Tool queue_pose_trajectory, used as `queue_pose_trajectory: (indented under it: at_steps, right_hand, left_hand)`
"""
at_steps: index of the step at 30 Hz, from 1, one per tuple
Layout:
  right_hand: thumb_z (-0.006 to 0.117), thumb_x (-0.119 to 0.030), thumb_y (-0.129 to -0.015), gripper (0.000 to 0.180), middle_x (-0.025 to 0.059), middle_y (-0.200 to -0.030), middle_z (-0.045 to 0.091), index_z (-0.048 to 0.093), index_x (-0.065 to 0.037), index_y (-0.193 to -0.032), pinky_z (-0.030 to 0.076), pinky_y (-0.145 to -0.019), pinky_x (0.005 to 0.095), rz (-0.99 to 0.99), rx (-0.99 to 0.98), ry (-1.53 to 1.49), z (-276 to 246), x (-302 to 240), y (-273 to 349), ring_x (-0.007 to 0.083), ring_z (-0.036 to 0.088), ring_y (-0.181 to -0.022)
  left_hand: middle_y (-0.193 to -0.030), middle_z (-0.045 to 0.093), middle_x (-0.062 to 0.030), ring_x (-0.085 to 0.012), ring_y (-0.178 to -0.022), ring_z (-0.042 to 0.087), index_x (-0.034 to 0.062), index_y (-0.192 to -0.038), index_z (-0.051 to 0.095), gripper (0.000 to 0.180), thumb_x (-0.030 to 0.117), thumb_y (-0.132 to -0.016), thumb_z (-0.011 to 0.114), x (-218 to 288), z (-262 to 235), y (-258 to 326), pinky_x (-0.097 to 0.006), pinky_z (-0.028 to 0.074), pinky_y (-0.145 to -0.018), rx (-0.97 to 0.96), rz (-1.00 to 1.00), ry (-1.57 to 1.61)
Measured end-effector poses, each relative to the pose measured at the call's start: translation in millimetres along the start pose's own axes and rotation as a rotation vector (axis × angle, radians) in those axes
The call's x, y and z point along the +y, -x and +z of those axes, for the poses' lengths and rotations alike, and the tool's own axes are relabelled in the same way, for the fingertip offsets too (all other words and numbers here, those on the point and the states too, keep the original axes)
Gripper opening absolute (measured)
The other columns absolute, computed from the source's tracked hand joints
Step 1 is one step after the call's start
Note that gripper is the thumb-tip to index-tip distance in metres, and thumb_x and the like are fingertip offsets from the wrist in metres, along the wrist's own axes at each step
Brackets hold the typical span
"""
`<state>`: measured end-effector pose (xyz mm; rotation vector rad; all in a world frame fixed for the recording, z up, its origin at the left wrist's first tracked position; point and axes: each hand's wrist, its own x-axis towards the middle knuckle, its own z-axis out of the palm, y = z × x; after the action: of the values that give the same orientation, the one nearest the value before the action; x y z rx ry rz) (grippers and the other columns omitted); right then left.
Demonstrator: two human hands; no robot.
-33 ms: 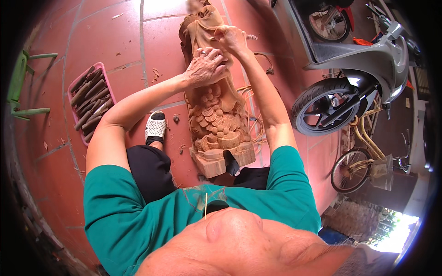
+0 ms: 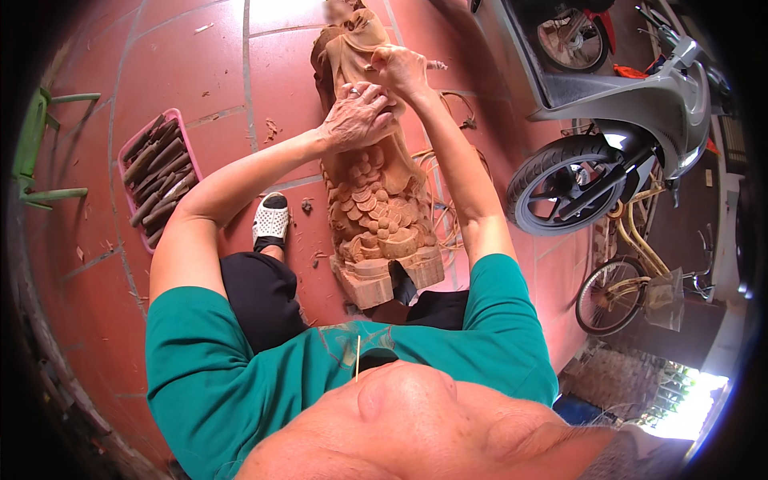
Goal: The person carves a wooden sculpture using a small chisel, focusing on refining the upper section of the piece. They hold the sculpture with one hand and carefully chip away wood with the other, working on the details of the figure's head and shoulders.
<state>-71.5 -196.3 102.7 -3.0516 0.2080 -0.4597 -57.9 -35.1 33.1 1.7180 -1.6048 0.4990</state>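
Observation:
A brown wooden carving [image 2: 376, 200] of a robed figure lies lengthwise in front of me, its blocky base nearest. Round, overlapping coin-like shapes cover its lower half; smooth carved folds run above. My left hand [image 2: 358, 118], a ring on one finger, rests on the middle of the carving with its fingers bent together. What they close on is hidden. Just beyond it to the right, my right hand [image 2: 402, 70] is closed in a fist over the upper part. Whatever it grips cannot be made out. A short ridged piece sticks out past the fist.
On the left, a pink basket [image 2: 194, 156] holds several dark-handled tools. A green stool [image 2: 32, 152] stands farther left. Wood chips dot the red tiles. Cables [image 2: 448, 192] lie right of the carving. A grey motorbike [image 2: 632, 104] and a bicycle [image 2: 612, 296] stand at right.

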Motion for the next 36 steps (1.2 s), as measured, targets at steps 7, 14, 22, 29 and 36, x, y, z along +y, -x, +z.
queue_pose_trajectory:
  at_steps: [7, 14, 22, 29, 36]
  right_hand:
    - [0.068, -0.017, -0.077, 0.005, 0.0042, -0.085, 0.07, 0.072, -0.019, -0.078, 0.053, -0.069, 0.0413, 0.003, 0.053, 0.022, -23.7, 8.9, 24.2, 0.0262, 0.07, -0.081]
    - [0.07, -0.02, -0.084, 0.007, 0.0068, -0.091, 0.071, 0.075, -0.015, -0.086, 0.053, -0.073, 0.0418, 0.346, 0.128, -0.307, -25.8, 20.0, 30.8, 0.0301, 0.069, -0.083]
    - [0.067, -0.019, -0.08, 0.003, -0.0016, -0.082, 0.064, 0.067, -0.018, -0.077, 0.047, -0.07, 0.0393, -0.15, 0.245, 0.051, 5.7, 16.9, 17.1, 0.0221, 0.065, -0.082]
    - [0.068, -0.017, -0.08, 0.005, -0.0009, -0.086, 0.069, 0.071, -0.019, -0.077, 0.048, -0.074, 0.0416, 0.017, 0.115, 0.219, -0.3, 65.3, 16.4, 0.0214, 0.069, -0.086]
    - [0.069, -0.018, -0.08, 0.004, -0.0015, -0.087, 0.069, 0.073, -0.019, -0.08, 0.05, -0.075, 0.0393, 0.003, 0.141, 0.031, 1.0, 36.8, 22.2, 0.0214, 0.067, -0.087]
  left_hand:
    - [-0.12, 0.059, -0.0102, -0.0315, -0.119, 0.05, 0.0095, -0.103, 0.07, 0.035, 0.038, -0.083, 0.072, -5.1, -0.5, -1.8, -0.049, 0.035, -0.097, 0.017, -0.007, -0.009]
    - [-0.124, 0.056, -0.0084, -0.0264, -0.122, 0.048, 0.0102, -0.117, 0.064, 0.031, 0.029, -0.094, 0.057, -4.1, -6.0, -1.8, -0.045, 0.031, -0.102, -0.07, -0.016, -0.007]
    - [-0.123, 0.057, -0.0081, -0.0278, -0.119, 0.05, 0.0122, -0.112, 0.066, 0.032, 0.034, -0.089, 0.064, -7.1, -1.8, -0.5, -0.045, 0.033, -0.099, -0.037, 0.014, -0.025]
    - [-0.115, 0.063, -0.0022, -0.0247, -0.117, 0.054, 0.0123, -0.095, 0.066, 0.024, 0.026, -0.078, 0.076, -3.8, 4.5, -5.4, -0.046, 0.037, -0.095, 0.069, 0.036, 0.016]
    - [-0.116, 0.062, -0.0032, -0.0258, -0.117, 0.053, 0.0108, -0.096, 0.065, 0.024, 0.026, -0.081, 0.074, -1.5, -9.0, -5.9, -0.047, 0.037, -0.095, 0.034, 0.067, -0.006]
